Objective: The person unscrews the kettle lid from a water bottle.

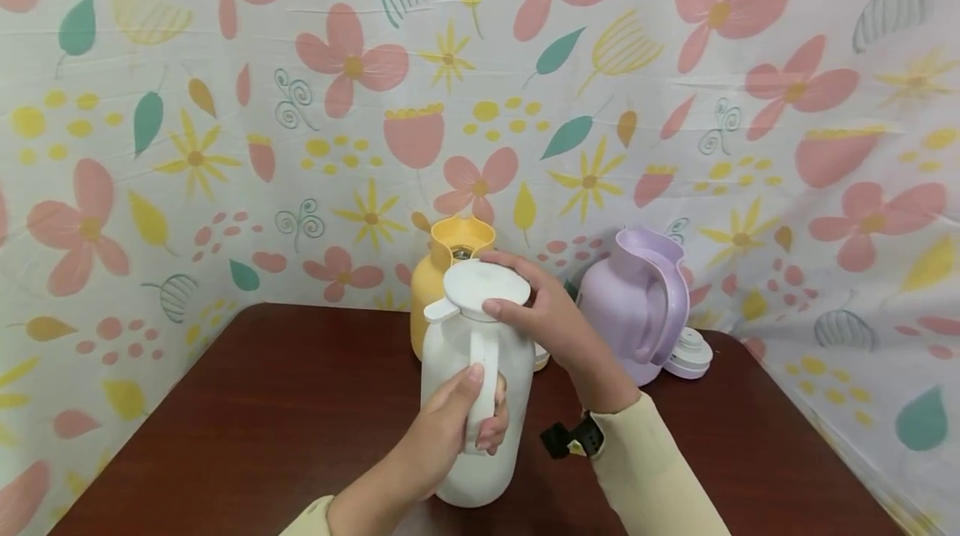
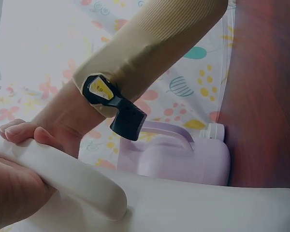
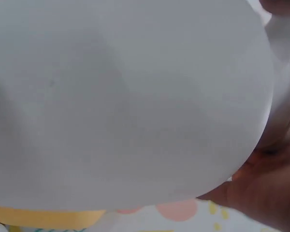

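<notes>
A white vacuum jug is upright over the front middle of the table; whether its base touches the wood I cannot tell. My left hand grips its handle, fingers wrapped round and thumb on top. On the round white lid, my right hand holds the rim between thumb and fingers. The lid's thumb lever points left. In the left wrist view the handle runs between both hands. The jug's side fills most of the right wrist view, with the right hand at its top end.
Behind stands a yellow jug with an open mouth. To the right is a lilac jug, also lidless, with a white stopper beside it. Another lid peeks out behind the white jug. A flowered cloth hangs behind the table.
</notes>
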`<state>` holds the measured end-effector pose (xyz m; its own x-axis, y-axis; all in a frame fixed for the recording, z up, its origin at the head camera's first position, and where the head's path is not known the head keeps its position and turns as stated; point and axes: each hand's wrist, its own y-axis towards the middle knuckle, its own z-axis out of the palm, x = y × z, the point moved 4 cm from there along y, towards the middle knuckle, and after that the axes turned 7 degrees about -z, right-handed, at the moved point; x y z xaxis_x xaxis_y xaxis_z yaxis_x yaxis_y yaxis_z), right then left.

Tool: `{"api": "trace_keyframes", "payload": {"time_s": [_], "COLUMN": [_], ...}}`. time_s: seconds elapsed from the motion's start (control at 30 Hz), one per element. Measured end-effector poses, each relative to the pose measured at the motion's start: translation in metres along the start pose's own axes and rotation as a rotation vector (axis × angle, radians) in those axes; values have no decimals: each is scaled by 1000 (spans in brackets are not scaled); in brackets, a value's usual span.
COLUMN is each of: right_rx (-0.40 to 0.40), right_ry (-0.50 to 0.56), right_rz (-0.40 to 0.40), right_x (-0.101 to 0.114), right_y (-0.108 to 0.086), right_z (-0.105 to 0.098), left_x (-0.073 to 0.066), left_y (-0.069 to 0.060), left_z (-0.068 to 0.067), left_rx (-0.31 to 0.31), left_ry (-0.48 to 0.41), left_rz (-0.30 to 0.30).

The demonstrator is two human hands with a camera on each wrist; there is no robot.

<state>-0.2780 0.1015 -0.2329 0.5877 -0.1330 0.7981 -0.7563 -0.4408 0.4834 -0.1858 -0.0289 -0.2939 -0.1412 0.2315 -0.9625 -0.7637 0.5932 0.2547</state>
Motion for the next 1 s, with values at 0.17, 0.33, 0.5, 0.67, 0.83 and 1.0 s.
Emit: {"api": "trace_keyframes", "payload": {"time_s": [0.17,0.33,0.5,0.67,0.83,1.0], "right_rx": [168,413,602,711,757,783], "right_ry": [165,317,374,395,398,437], "right_rz": [-80,-176,-199,-185,-179,-190], "right_x": [-12,-22,-28,-31,-33,-33], "right_y": [10,24,35,43,46,47], "right_z": [-4,-10,-15,-17,-18,-16], "left_x": [0,0,0,0,1,0], "left_y": [-1,-1,-1,0,0,0], "left_z": [-1,-1,0,0,-1,-1], "left_rx": [-4,1,8,7,5,10], "left_ry": [-4,-7,-11,-6,-7,-1], "left_rz": [14,11,-4,-8,-13,1]}}
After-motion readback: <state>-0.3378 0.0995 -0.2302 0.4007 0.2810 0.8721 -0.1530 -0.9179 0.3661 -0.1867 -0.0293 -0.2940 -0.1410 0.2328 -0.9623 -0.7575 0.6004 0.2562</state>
